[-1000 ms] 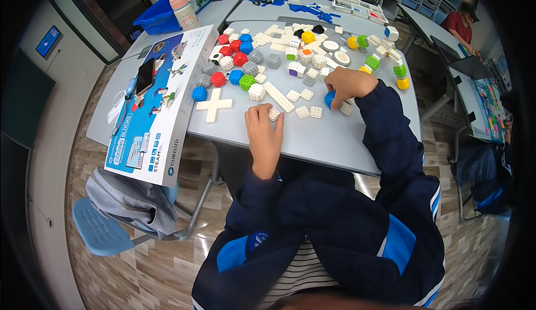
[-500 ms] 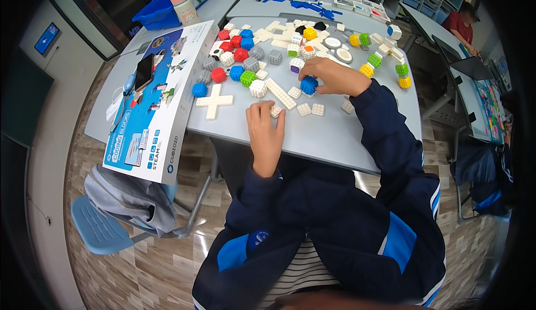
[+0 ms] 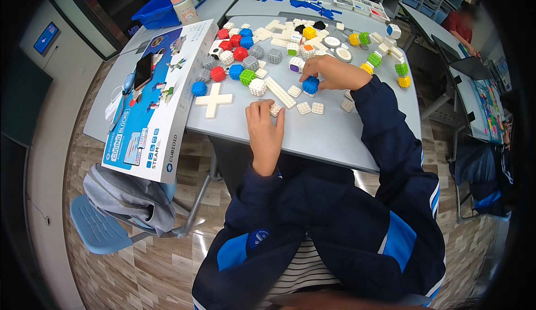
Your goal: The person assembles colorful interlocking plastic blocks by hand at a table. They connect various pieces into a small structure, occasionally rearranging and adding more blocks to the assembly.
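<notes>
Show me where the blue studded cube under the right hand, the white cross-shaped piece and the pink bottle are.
blue studded cube (image 3: 310,85), head view, on its studded side showing below the hand.
white cross-shaped piece (image 3: 214,100), head view, on the centre where the arms meet.
pink bottle (image 3: 183,7), head view, on the middle of its body.

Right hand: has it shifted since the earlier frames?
Yes. The right hand has moved left along the grey table, toward the long white bar, carrying the blue block.

Blue cube (image 3: 310,85): studded block, on the grey table under the right fingertips. White tile (image 3: 275,109): small square plate (1 of several), touching the left fingertips.
</notes>
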Motion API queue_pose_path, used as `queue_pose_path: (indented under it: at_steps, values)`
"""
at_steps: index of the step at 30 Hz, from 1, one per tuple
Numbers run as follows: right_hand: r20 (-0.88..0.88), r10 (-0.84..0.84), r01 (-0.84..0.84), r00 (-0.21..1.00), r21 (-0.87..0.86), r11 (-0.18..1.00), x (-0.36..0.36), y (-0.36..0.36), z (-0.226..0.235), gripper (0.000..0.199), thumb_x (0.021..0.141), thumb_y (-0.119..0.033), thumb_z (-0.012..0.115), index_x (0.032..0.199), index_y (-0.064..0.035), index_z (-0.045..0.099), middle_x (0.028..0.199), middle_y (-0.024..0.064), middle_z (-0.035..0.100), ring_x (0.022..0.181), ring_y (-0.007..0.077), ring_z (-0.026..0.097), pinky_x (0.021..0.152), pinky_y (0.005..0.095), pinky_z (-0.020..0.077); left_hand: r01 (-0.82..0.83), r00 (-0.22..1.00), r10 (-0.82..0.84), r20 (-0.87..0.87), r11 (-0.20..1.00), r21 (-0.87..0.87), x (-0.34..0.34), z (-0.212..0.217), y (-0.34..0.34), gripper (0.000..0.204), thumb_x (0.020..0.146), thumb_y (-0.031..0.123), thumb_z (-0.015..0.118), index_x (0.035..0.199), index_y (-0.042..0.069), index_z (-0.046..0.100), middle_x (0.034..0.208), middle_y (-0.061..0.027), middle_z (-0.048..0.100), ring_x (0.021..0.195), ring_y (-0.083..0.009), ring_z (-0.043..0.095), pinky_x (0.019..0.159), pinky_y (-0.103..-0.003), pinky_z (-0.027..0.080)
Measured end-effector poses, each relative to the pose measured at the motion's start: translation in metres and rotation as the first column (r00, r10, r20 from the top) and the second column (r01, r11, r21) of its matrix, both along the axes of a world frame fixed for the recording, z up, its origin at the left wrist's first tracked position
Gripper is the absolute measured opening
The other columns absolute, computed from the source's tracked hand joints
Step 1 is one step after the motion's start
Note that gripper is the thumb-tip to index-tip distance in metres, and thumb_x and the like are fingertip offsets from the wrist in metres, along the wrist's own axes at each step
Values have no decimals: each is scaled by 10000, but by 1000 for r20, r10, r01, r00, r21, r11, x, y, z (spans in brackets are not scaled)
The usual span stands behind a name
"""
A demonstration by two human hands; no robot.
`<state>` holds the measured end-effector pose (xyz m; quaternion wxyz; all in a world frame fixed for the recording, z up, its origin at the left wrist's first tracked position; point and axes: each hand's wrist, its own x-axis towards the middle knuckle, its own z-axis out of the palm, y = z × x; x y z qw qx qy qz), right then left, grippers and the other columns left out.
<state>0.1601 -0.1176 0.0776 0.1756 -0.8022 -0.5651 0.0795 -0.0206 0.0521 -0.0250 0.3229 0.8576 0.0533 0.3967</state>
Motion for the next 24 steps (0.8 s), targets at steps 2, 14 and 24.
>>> queue_pose_path:
  at_steps: [2, 14, 24]
  values:
    - [-12, 10, -10, 1000, -1, 1000, 2, -2, 1, 408, 679, 65, 786, 1074, -31, 749, 1075, 110, 700, 945, 257, 676, 843, 341, 555, 6, 1000, -6, 0, 1000, -11, 0, 0, 0, 294, 838, 72, 767, 1086, 5, 624, 1045, -146, 563, 1010, -341, 548, 864, -443, 467]
    - [-67, -131, 128, 989, -54, 990, 3, -12, 8, 446, 678, -193, 894, 1026, 27, 723, 922, 127, 728, 853, 243, 703, 755, 335, 564, 3, 1000, -3, 4, 1000, -13, 0, 0, 0, 266, 856, 83, 756, 1078, 5, 631, 1036, -143, 568, 1007, -337, 551, 861, -440, 471]
    - [-63, -29, 28, 998, -13, 1000, 6, -12, 4, 424, 673, -111, 877, 1057, -29, 718, 1017, 120, 684, 868, 253, 682, 768, 353, 549, 2, 1000, -1, 10, 1000, -10, 0, 0, 1, 242, 874, 91, 743, 1071, -1, 637, 1024, -148, 569, 991, -340, 556, 851, -443, 471]
